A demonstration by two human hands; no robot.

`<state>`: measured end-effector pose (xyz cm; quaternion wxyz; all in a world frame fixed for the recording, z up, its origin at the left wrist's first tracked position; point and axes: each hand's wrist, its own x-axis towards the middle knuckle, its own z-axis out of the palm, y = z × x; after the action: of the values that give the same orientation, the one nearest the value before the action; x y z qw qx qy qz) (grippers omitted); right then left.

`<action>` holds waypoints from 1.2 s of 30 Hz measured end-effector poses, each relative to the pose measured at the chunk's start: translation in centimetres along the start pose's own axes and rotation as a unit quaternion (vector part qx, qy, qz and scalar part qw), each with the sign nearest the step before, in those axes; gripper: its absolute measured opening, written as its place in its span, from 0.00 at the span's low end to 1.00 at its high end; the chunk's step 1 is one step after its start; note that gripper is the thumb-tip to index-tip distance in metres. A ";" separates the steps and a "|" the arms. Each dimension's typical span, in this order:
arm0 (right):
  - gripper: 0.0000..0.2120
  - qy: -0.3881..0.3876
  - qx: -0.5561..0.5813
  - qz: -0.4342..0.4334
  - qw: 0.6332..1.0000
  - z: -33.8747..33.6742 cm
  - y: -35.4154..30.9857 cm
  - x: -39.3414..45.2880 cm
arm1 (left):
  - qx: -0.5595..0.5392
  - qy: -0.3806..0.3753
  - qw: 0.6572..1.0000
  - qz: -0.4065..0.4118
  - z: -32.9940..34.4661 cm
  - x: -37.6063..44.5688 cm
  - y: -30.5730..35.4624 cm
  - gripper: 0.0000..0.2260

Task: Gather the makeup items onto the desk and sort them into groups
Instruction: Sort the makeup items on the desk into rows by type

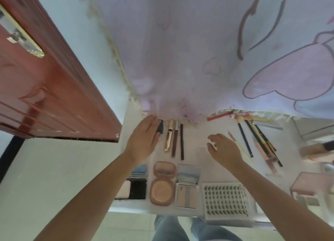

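Note:
My left hand [142, 137] lies flat on the white desk [197, 143], fingers straight, its edge touching a small black item [160, 127]. To the right of that lie a gold tube [169, 136], a dark red tube [175, 141] and a slim dark pencil [182, 141], side by side. My right hand [224, 148] hovers over bare desk with loosely curled fingers and holds nothing. A heap of pencils and brushes [256, 137] lies right of it. Along the front edge sit a black compact [134, 184], a round pink compact [163, 183], a mirrored palette [188, 184] and a lash tray [226, 199].
A red-brown door [45, 78] stands open at the left, close to the desk's corner. A pale printed cloth [180, 42] hangs behind the desk. A red pencil [219, 115] lies at the back, and a pink palette [310, 186] at the far right. My legs show below the desk edge.

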<state>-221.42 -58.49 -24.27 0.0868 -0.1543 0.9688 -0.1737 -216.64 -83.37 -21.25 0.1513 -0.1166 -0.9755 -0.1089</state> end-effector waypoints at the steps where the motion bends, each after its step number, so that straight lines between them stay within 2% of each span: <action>1: 0.13 0.010 -0.002 0.017 1.000 -0.6 1.8 -0.2 | -0.004 -0.005 1.000 0.015 0.5 0.9 1.9 0.20; 3: 0.13 0.011 -0.013 0.058 0.998 -1.8 5.6 -0.5 | -0.024 -0.024 0.999 0.040 1.9 2.4 6.0 0.15; 5: 0.13 -0.021 -0.045 0.101 0.994 -2.7 9.3 -1.1 | -0.049 -0.036 0.996 0.063 4.1 3.6 10.0 0.11; 7: 0.13 -0.043 -0.076 0.135 0.987 -3.2 12.6 -1.9 | -0.063 -0.077 0.993 0.065 6.8 4.5 13.5 0.15; 10: 0.13 -0.069 -0.109 0.186 0.974 -3.4 16.1 -3.1 | -0.053 -0.201 0.978 -0.012 11.2 5.1 17.4 0.23; 12: 0.13 -0.081 -0.121 0.207 0.967 -3.2 17.4 -3.8 | -0.041 -0.311 0.945 -0.091 13.4 5.3 19.1 0.25; 14: 0.12 -0.092 -0.126 0.200 0.967 -2.9 18.0 -4.2 | -0.020 -0.348 0.930 -0.119 14.8 5.6 19.9 0.26; 18: 0.11 -0.095 -0.158 0.173 0.968 -2.6 18.1 -4.1 | -0.003 -0.371 0.913 -0.170 15.9 6.3 19.9 0.26; 20: 0.13 -0.111 -0.167 0.157 0.967 -2.5 17.8 -4.0 | 0.010 -0.380 0.911 -0.163 16.3 6.1 19.7 0.26; 23: 0.16 -0.131 -0.122 0.161 0.970 -2.3 17.8 -3.9 | 0.021 -0.390 0.907 -0.158 16.4 5.8 19.5 0.26; 27: 0.32 -0.153 -0.113 0.091 0.977 -3.2 18.0 -3.4 | 0.013 -0.394 0.905 -0.161 16.0 6.1 19.7 0.26; 28: 0.31 -0.150 -0.107 0.084 0.979 -3.6 17.9 -3.4 | 0.007 -0.394 0.904 -0.167 15.9 6.3 19.7 0.26; 31: 0.15 -0.109 -0.074 0.100 0.986 -5.3 17.5 -3.1 | -0.024 -0.377 0.910 -0.172 14.9 7.3 20.1 0.26; 34: 0.11 -0.058 -0.005 0.039 0.998 -7.8 17.4 -2.8 | -0.121 -0.298 0.937 -0.137 13.1 9.0 21.5 0.23; 36: 0.07 -0.039 0.108 0.015 0.993 -9.8 17.0 -2.6 | -0.209 -0.243 0.941 -0.108 11.6 10.1 23.0 0.21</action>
<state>-225.73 -39.39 -21.08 0.1427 -0.1366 0.9425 -0.2697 -223.10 -56.66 -24.72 -0.1310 -0.0621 -0.9448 -0.2940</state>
